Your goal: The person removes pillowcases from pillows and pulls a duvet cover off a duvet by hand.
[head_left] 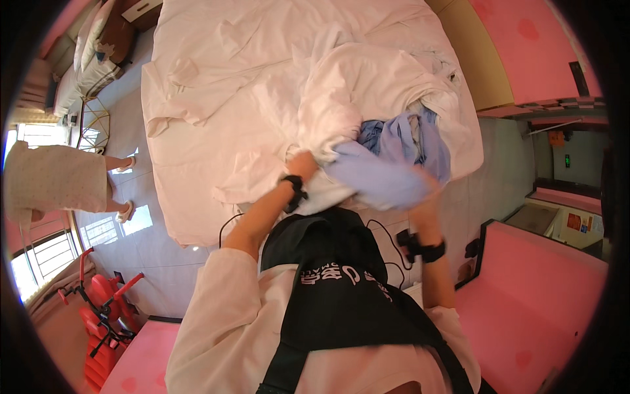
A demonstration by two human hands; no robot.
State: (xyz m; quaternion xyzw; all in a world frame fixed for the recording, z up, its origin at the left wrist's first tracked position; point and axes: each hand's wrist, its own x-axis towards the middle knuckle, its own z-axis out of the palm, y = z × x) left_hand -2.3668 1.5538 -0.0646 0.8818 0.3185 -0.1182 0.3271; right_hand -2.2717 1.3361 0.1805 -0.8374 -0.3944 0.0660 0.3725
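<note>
My left hand (302, 165) is closed on a fold of white bedding (335, 98) at the near edge of the bed. To its right, my right hand (426, 192) grips a light blue cloth (377, 174); hand and cloth are smeared by motion. The blue cloth stretches between my hands, and more of it lies bunched in the white bedding. The bedding is heaped on the right half of the bed, over a wrinkled pale sheet (203, 79). Both my wrists carry black bands.
A person in a light dress (59, 177) stands left of the bed on the tiled floor (157, 276). Red exercise equipment (105, 302) is at lower left. Pink furniture (531, 302) stands at lower right, and a black cable (392, 241) hangs beside me.
</note>
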